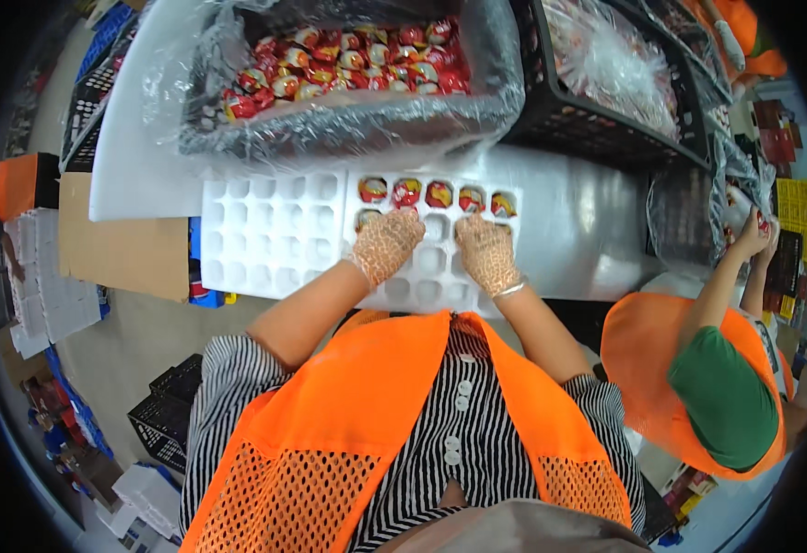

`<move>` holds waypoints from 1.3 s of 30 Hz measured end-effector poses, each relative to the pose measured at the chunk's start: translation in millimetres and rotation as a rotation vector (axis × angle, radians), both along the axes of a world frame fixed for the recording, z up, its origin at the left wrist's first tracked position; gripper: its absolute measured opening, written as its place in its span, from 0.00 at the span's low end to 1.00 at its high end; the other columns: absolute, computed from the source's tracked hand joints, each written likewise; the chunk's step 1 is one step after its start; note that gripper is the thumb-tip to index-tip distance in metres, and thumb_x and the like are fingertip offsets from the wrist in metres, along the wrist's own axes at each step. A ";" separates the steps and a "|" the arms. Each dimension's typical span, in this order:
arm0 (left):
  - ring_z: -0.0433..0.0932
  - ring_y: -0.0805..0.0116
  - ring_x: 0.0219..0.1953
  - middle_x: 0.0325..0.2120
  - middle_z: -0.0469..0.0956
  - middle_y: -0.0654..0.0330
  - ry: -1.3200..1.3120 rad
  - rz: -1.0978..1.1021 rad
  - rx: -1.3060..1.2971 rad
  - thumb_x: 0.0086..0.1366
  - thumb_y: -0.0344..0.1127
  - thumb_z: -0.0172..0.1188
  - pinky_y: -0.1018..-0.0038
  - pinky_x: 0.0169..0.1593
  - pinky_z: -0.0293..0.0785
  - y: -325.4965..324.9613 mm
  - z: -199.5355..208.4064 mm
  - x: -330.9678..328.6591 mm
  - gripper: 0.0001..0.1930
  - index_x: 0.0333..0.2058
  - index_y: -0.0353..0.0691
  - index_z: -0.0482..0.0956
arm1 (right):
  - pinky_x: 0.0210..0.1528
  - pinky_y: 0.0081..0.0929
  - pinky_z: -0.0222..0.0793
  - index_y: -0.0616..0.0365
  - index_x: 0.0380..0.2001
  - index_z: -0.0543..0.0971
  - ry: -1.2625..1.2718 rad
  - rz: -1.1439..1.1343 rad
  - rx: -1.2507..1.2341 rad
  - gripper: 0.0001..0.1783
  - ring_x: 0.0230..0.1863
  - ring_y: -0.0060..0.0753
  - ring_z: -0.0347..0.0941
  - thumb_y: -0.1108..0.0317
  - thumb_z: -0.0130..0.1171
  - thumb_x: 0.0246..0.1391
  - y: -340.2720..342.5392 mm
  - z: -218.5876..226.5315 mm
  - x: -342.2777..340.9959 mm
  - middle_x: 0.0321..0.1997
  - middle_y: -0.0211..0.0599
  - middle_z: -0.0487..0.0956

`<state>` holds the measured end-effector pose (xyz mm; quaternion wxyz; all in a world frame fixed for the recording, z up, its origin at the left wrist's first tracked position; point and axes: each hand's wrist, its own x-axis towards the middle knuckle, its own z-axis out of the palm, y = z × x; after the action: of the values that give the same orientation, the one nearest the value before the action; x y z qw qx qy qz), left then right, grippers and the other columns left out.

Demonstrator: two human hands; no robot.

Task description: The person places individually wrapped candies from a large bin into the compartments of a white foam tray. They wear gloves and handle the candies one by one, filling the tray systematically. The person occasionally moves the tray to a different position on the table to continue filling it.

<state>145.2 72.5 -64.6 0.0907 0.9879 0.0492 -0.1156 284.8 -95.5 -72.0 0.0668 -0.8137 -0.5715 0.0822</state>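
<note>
A white molded tray (433, 261) with rows of cells lies on the metal table before me. Its far row holds wrapped round sweets (438, 194) in red, yellow and white, one per cell. Another sweet (367, 218) shows in the second row, beside my left hand (388, 246). That hand, in a patterned see-through glove, bends over the second row with its fingers curled together. My right hand (487, 252), gloved alike, is closed over the same row farther right. Whatever the fingertips of either hand hold is hidden under the knuckles.
Left of it lies a second white tray (273, 230) with bare cells. Beyond stands a plastic-lined bin (348, 138) of wrapped sweets, next to a black crate (606, 115) with clear plastic bags. At right, a co-worker in an orange vest (638, 369) handles something small.
</note>
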 end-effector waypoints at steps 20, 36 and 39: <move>0.80 0.48 0.43 0.38 0.81 0.47 0.094 0.019 -0.013 0.54 0.38 0.63 0.61 0.48 0.75 323.7 105.7 58.9 0.18 0.43 0.38 0.81 | 0.46 0.35 0.73 0.63 0.37 0.83 0.162 0.110 0.273 0.17 0.39 0.46 0.79 0.59 0.56 0.54 253.0 223.8 117.2 0.37 0.46 0.83; 0.78 0.46 0.45 0.39 0.80 0.46 0.349 0.160 -0.149 0.40 0.29 0.63 0.60 0.45 0.74 327.7 53.3 85.6 0.28 0.47 0.41 0.74 | 0.59 0.45 0.67 0.54 0.60 0.70 0.070 0.384 -0.574 0.39 0.58 0.52 0.71 0.44 0.63 0.48 353.1 102.3 52.4 0.56 0.54 0.76; 0.79 0.50 0.40 0.36 0.80 0.47 0.329 0.162 -0.263 0.39 0.30 0.63 0.63 0.42 0.74 332.5 63.4 87.7 0.27 0.44 0.41 0.75 | 0.55 0.45 0.70 0.51 0.55 0.75 0.047 0.333 -0.643 0.34 0.54 0.51 0.75 0.46 0.64 0.45 362.4 79.9 50.0 0.52 0.50 0.79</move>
<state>232.9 405.0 -1.2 0.2185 0.9282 0.1272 -0.2729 334.7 266.9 8.0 -0.1939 -0.6867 -0.6394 0.2863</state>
